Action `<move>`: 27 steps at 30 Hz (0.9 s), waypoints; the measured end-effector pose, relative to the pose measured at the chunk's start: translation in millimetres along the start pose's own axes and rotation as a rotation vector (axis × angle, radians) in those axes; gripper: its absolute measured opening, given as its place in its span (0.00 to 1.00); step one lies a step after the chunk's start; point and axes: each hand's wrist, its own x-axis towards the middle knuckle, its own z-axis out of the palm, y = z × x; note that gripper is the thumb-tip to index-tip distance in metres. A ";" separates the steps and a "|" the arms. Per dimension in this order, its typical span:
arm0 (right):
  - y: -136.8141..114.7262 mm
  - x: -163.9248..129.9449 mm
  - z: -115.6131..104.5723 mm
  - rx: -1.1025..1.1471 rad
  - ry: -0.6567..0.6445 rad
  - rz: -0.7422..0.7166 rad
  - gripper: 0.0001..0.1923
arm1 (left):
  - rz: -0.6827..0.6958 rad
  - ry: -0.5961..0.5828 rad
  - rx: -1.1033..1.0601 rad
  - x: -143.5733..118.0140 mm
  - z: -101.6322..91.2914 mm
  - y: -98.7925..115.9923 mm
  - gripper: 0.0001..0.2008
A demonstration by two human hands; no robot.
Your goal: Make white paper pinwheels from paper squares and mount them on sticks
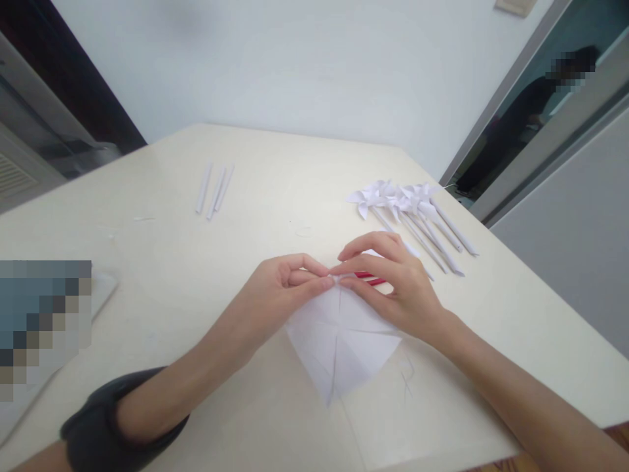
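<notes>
A white square of paper (363, 357) with slits or creases running in from its corners hangs in front of me, its far corner held up. My left hand (287, 285) pinches that corner between thumb and fingertips. From the other side, my right hand (400, 278) pinches the same corner, thumb and index finger almost meeting the left fingertips. Beneath the right hand lies a red object (377, 282), mostly covered, so its kind is unclear. Just beyond are several white paper pinwheels (393, 196) on rolled paper sticks (435, 239), lying side by side.
Three rolled white paper tubes (216, 193) lie at the far left of the cream table (275, 177). Thin thread-like bits (407, 380) lie at the right of the paper. A blurred-out flat object (101, 288) rests at the left edge. A person (515, 124) is visible beyond the doorway.
</notes>
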 end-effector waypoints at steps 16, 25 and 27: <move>-13.4 3.5 1.9 0.322 -0.056 0.437 0.06 | 0.136 0.048 0.297 -6.9 6.6 9.2 0.11; -11.0 5.7 -2.8 0.418 -0.086 0.480 0.05 | 0.184 0.127 0.435 -8.9 7.5 20.4 0.06; -12.8 5.8 -2.2 0.383 -0.086 0.476 0.05 | 0.173 0.126 0.410 -9.1 8.1 19.5 0.05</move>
